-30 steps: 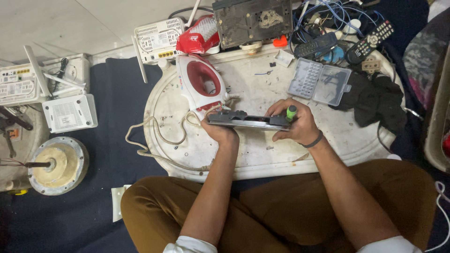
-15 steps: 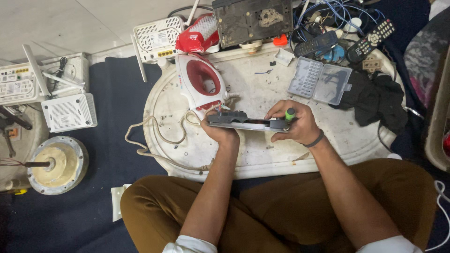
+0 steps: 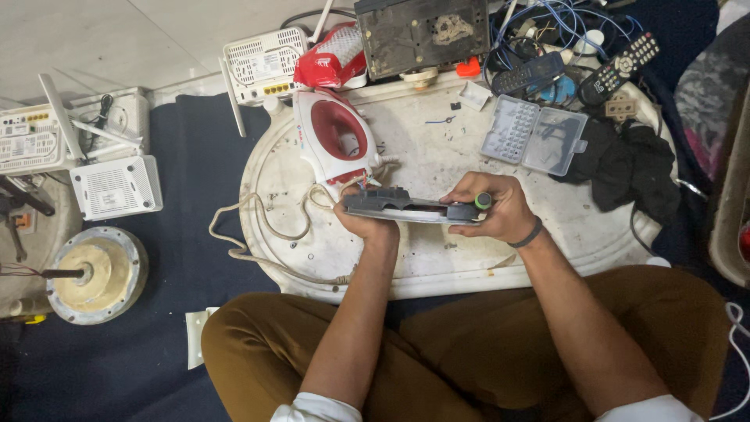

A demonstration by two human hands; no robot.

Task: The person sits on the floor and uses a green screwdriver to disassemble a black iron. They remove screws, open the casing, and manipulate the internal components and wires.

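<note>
Two hands grip one grey iron soleplate (image 3: 406, 207), held edge-up just above the worktop (image 3: 437, 258). Its long axis runs left to right. The left hand (image 3: 361, 223) closes on the left end; the right hand (image 3: 494, 209) closes on the right end together with a green-tipped tool (image 3: 482, 201).

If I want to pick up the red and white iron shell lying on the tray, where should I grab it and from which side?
Grip the iron shell by the white handle bar along its side nearer the routers, coming down from above. It lies flat on the white tray, and the red opening beside that bar probably gives the fingers room to wrap it. Its cord trails from the near end, towards the left hand, so avoid that end.
</note>
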